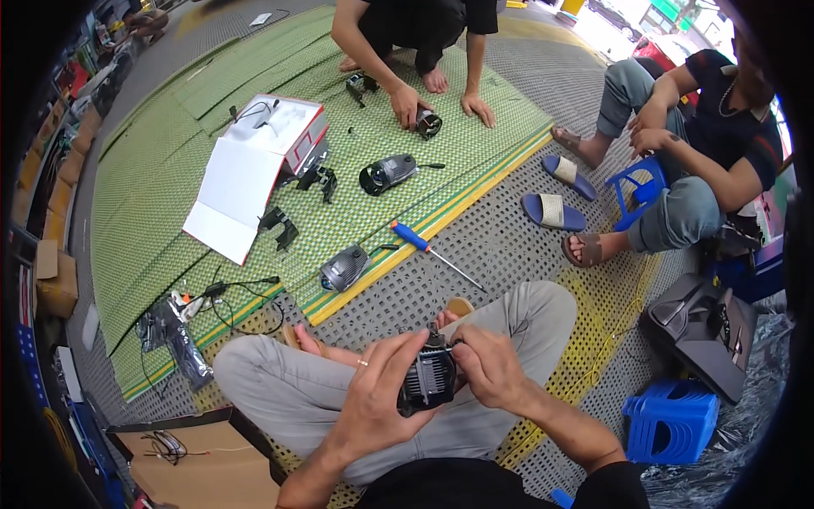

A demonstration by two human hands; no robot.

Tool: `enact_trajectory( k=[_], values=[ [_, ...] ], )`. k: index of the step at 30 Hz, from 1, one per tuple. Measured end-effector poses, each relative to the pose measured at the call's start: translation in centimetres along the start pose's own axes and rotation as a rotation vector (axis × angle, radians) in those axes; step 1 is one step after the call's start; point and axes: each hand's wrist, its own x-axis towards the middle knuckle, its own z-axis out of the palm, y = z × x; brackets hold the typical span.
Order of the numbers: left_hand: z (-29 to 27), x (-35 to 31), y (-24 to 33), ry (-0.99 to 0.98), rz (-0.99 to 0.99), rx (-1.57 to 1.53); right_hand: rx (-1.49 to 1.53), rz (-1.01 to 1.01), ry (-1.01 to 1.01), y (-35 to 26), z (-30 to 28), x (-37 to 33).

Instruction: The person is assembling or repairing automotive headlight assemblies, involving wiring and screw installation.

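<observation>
Above my lap I hold a black lamp unit with cooling fins [428,378]. My left hand [381,382] wraps round its left side and underside, thumb near the top. My right hand [492,369] is closed in a pinch at the unit's upper right edge; what lies between its fingertips is too small to make out. Beyond my feet, a similar lamp unit [344,268] with a bluish lens lies at the mat's edge, and another lamp unit [387,174] lies farther off. Beside them a screwdriver with a blue and orange handle [411,237] points toward my right knee.
An open white box [246,170] and black brackets [275,227] lie on the green mat [170,229]. Cables [222,293] and plastic bags [180,339] are left. A person opposite handles another lamp unit [428,125]; someone sits right, near slippers [553,211] and a blue stool [672,420].
</observation>
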Motion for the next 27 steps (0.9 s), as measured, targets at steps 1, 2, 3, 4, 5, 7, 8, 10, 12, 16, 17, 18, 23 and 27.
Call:
enact_trajectory(
  k=[1, 2, 3, 4, 5, 7, 8, 10, 12, 16, 17, 18, 23, 27],
  values=[
    [0.5, 0.0, 0.1, 0.049, 0.011, -0.058, 0.075, 0.029, 0.059, -0.2, 0.3, -0.3],
    [1.0, -0.2, -0.1, 0.091, 0.030, -0.120, 0.145, 0.062, 0.127, -0.3, 0.6, -0.5],
    [1.7, -0.8, -1.1, 0.108, 0.092, -0.112, 0.133, 0.062, 0.129, -0.8, 0.6, -0.7],
    [2.7, -1.3, -1.8, 0.110, 0.102, -0.122, 0.161, 0.067, 0.145, -1.4, 0.4, -0.8],
    [3.6, -2.1, -2.4, 0.201, 0.104, -0.282, 0.195, 0.068, 0.158, -2.1, 0.3, -0.8],
    [5.7, -3.0, -3.4, 0.290, 0.118, -0.732, 0.187, 0.081, 0.144, -3.5, -0.1, -0.6],
    [6.4, -2.6, -3.4, 0.293, 0.125, -0.731, 0.182, 0.103, 0.124, -4.1, -0.2, -0.7],
    [7.7, -1.4, -3.9, 0.453, 0.376, -0.669, 0.207, 0.093, 0.165, -4.1, -0.1, -0.7],
    [8.7, -0.5, -4.7, 0.490, 0.364, -0.666, 0.234, 0.086, 0.197, -4.2, 0.0, -0.6],
    [9.4, -0.4, -5.1, 0.446, 0.200, -0.798, 0.001, 0.066, 0.221, -3.6, 0.1, -0.3],
    [9.4, -0.5, -4.9, 0.374, 0.092, -0.847, -0.156, 0.045, 0.224, -2.9, -0.1, -0.2],
    [9.2, -0.4, -4.9, 0.379, 0.087, -0.849, -0.155, 0.046, 0.217, -2.3, -0.2, 0.0],
    [8.0, 0.0, -2.9, 0.318, -0.060, -1.073, -0.288, -0.280, 0.184, -0.1, -2.4, 0.9],
    [6.4, -0.5, -2.3, 0.140, -0.145, -1.089, -0.450, -0.444, 0.021, 0.7, -3.9, 0.3]
  ],
)
